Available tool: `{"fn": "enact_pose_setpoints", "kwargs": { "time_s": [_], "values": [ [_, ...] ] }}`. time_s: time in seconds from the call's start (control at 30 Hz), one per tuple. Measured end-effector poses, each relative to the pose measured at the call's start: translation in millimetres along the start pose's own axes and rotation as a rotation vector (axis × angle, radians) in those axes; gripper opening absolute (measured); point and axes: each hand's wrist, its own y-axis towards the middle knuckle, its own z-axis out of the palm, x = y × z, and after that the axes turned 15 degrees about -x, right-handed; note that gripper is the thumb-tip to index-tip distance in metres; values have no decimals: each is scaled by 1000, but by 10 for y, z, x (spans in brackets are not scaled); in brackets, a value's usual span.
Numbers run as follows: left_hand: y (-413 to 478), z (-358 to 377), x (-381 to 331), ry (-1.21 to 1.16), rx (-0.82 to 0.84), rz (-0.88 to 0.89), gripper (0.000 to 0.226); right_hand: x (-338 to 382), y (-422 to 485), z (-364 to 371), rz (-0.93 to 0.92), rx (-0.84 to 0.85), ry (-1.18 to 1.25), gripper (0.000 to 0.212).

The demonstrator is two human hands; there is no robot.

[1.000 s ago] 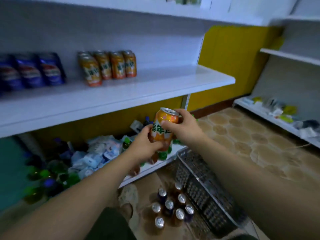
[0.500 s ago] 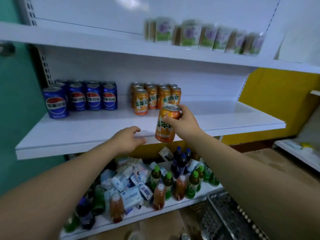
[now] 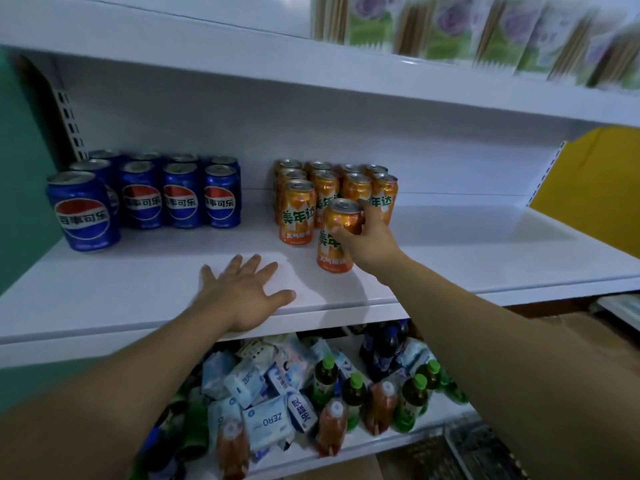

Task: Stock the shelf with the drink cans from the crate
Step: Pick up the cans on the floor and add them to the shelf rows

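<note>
Head view: right hand (image 3: 370, 239) grips upright orange can (image 3: 333, 252), left hand (image 3: 242, 296) spread flat.

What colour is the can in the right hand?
The can is orange with green lettering; head view.

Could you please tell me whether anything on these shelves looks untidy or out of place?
Yes: on the lower shelf, tissue packs and bottles lie jumbled, some tipped over. The cans above stand upright in rows.
</note>
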Motion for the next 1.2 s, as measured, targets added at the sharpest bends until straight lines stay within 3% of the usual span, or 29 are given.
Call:
{"fn": "enact_pose_setpoints", "kwargs": {
  "time_s": [0.13, 0.4, 0.7, 0.97, 1.2],
  "values": [
    [3, 32, 4, -2, -12, 4, 80, -105, 119, 152, -86, -9, -131, 99],
    [25, 70, -1, -12, -31, 8, 80, -267, 400, 317, -96, -107, -85, 76],
    [23, 95, 8, -29, -37, 9, 80, -392, 461, 476, -99, -153, -103, 67],
    [46, 104, 23, -44, -30, -1, 80, -315, 377, 326, 4, 20, -234, 55],
    [-26, -108, -25, -277, -9, -41, 76, -6, -53, -541, -46, 97, -517, 62]
  ]
}}
